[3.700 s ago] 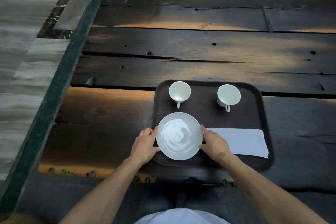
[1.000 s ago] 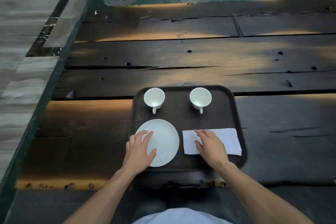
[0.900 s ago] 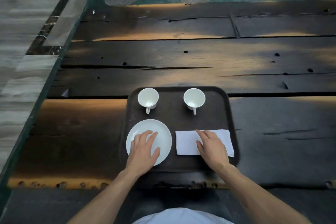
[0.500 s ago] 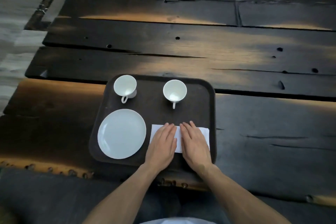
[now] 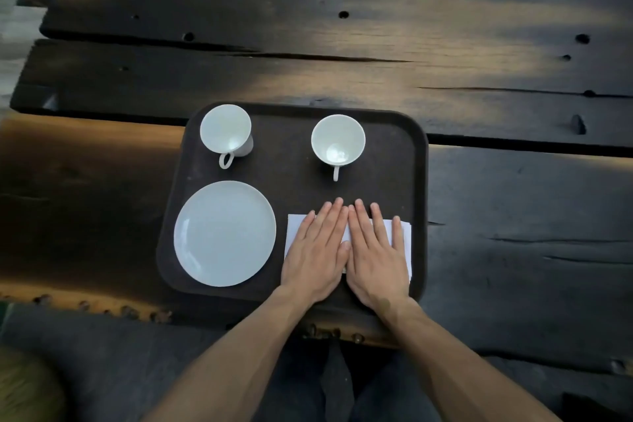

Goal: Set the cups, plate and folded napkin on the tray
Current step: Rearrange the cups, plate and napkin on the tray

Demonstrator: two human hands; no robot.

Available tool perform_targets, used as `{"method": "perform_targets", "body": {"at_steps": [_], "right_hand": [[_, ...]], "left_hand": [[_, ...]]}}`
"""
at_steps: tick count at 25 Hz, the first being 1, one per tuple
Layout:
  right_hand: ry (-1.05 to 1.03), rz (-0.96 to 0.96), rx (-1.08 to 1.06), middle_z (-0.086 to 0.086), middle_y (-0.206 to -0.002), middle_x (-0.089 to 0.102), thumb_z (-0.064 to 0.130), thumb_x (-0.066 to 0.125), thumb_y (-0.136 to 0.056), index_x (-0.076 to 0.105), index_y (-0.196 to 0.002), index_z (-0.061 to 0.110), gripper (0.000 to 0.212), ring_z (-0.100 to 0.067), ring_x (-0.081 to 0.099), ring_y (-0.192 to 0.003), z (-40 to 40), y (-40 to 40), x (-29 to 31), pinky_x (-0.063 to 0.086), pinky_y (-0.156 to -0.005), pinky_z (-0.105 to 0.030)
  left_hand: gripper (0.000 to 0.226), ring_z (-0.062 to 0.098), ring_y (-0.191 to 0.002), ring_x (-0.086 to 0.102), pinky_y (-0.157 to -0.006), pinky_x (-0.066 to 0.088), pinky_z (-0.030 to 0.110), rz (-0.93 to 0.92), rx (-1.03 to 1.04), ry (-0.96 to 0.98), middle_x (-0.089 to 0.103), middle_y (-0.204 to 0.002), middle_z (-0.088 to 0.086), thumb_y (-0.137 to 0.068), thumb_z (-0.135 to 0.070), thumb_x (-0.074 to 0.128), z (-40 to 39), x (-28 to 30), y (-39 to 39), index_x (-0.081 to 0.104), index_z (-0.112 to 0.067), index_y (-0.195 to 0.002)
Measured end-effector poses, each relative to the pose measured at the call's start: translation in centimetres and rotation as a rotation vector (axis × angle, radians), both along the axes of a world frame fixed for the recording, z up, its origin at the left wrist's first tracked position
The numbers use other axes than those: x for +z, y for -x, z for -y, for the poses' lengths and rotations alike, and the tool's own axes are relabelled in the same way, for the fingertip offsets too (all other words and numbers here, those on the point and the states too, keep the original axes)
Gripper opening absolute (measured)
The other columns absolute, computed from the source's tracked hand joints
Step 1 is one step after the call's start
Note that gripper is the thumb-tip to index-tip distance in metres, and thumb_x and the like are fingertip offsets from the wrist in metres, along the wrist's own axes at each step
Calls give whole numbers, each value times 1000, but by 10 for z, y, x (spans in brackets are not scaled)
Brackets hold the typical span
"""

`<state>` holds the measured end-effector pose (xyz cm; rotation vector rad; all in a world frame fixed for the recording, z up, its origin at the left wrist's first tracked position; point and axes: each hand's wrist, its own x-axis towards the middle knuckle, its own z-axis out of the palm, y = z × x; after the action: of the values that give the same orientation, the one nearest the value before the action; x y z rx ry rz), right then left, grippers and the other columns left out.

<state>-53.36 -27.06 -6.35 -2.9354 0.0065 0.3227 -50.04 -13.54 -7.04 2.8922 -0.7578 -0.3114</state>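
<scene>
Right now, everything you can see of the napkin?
The napkin is white, looks like paper, folded into a flat rectangle with layered edges showing at its right end. It lies flat in the near right part of the dark tray, to the right of the plate and apart from it. The left hand and right hand lie flat on it side by side, fingers straight, covering most of its middle.
</scene>
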Motion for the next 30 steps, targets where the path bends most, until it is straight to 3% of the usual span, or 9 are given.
{"method": "perform_targets", "body": {"at_steps": [6,9,14,19,25,30], "right_hand": [[56,-5,0,3,-164,9,48,15,-100,11,-156,22,61,-28,0,-151,6,3,-5,6,-120,-51],[62,11,-10,-4,-164,7,54,18,-99,8,-156,27,63,-29,0,-151,8,3,-7,7,-121,-49],[67,41,-97,-15,-163,2,51,20,-99,8,-155,8,72,-27,0,-151,3,4,-12,7,-121,-45],[82,1,-85,-17,-162,7,37,17,-100,14,-152,-1,64,-30,4,-150,2,2,-1,10,-120,-47],[55,-8,63,-13,-163,8,39,23,-101,14,-154,6,63,-29,5,-150,-3,18,6,13,-117,-49],[121,-94,26,-6,-164,4,51,20,-101,9,-156,16,66,-29,-2,-150,-3,21,3,11,-117,-57]], "left_hand": [[61,22,-151,7,-122,8,43,3,-35,-81,8,-164,8,-102,-37,16,-5,2,-1,11,-9,-156],[62,25,-151,4,-122,10,47,-9,-28,-88,4,-164,11,-102,-38,16,-6,0,-1,8,-9,-156],[62,30,-151,4,-121,12,51,-28,6,-84,5,-164,15,-101,-40,18,-4,-3,-1,13,-10,-156],[65,24,-151,3,-122,10,49,-58,85,-92,5,-164,10,-102,-48,12,2,8,-2,14,-11,-156],[67,16,-151,-7,-120,3,41,-127,-22,53,-2,-165,2,-102,-52,2,-5,16,16,4,-14,-157],[70,16,-151,-9,-119,2,40,-144,-36,15,-4,-164,4,-99,-52,-4,-12,9,22,3,-12,-156]]}}
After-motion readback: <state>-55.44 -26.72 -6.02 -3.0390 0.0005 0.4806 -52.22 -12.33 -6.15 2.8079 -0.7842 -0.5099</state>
